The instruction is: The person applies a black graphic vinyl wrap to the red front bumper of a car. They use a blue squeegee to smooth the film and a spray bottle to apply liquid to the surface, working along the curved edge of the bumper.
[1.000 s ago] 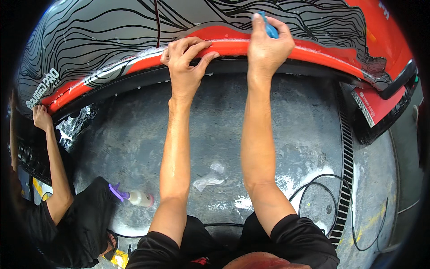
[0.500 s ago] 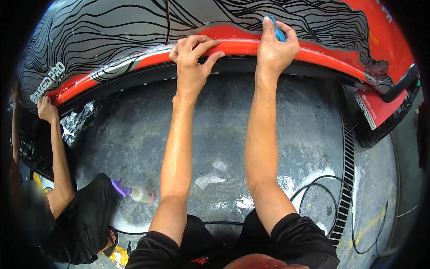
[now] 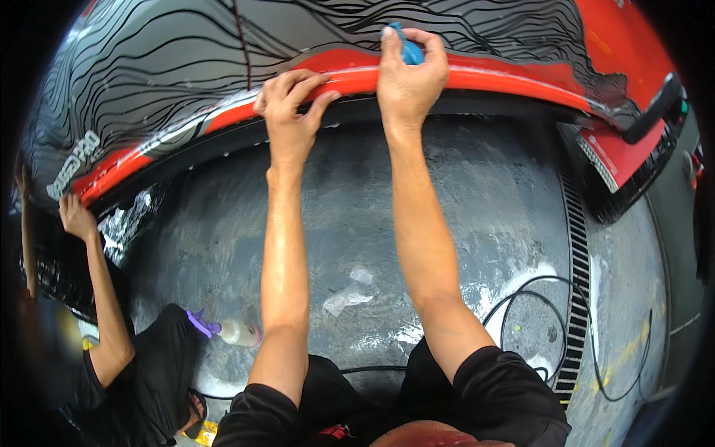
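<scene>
My left hand (image 3: 292, 112) rests its bent fingertips on the red lower edge (image 3: 246, 110) of a car's side, thumb spread apart, with nothing seen in it. Right of it, my right hand (image 3: 412, 78) is closed on a small blue squeegee-like piece (image 3: 412, 52), partly hidden by the fingers. That hand is over the red band, against the grey panel (image 3: 186, 56) with black wavy lines. White wet streaks run along the seam between red and grey. A black sill (image 3: 350, 110) lies just below my hands.
At left, a co-worker's hand (image 3: 77, 216) touches the red strip's end. A spray bottle (image 3: 240, 333) with a purple trigger and crumpled clear film (image 3: 346, 299) lie on the wet grey floor. At right are a drain grate (image 3: 577, 290), black hose (image 3: 514, 292) and red mudflap (image 3: 629, 153).
The view has shifted, and both my hands appear farther left in it, still at the red edge. The blue piece stays in my right hand.
</scene>
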Motion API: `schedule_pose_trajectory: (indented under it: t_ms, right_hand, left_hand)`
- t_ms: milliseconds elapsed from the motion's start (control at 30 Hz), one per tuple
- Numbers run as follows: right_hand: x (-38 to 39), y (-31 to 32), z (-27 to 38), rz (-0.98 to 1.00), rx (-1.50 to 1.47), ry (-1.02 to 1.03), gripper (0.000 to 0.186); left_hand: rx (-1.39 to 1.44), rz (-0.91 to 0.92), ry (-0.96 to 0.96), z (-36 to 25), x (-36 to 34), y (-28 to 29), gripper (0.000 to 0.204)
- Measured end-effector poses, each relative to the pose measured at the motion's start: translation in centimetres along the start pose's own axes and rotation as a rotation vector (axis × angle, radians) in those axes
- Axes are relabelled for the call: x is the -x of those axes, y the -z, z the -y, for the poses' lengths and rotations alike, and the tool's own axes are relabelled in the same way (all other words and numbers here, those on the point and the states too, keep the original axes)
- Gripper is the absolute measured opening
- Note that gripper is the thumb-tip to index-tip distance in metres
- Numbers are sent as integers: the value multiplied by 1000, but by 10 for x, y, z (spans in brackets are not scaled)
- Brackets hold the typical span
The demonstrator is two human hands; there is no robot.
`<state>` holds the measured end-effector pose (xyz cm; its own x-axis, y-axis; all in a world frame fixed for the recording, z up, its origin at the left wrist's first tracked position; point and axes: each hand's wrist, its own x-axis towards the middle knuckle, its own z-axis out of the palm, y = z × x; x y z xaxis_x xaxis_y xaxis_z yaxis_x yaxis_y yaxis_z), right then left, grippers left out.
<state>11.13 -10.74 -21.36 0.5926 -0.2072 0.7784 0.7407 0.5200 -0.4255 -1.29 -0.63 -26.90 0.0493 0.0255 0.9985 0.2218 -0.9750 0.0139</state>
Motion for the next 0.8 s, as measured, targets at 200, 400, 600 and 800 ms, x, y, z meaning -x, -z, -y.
schedule_pose_trajectory:
  t_ms: [200,400,600,800]
  right_hand:
    - [-48,46,-48,-136,-4,-83,21]
    - [-80,81,-80,-208,76,-32,22]
    - [-76,78,-63,-185,15,-83,21]
    - [-81,89,-77,-208,67,-92,21]
  left_hand:
    - [-99,63,-9,0,1,2,42]
    - [-110,60,-16,-5,-1,-3,44]
    - [-150,70,-18,-4,1,0,43]
    - [-151,72,-24,-3,2,-1,43]
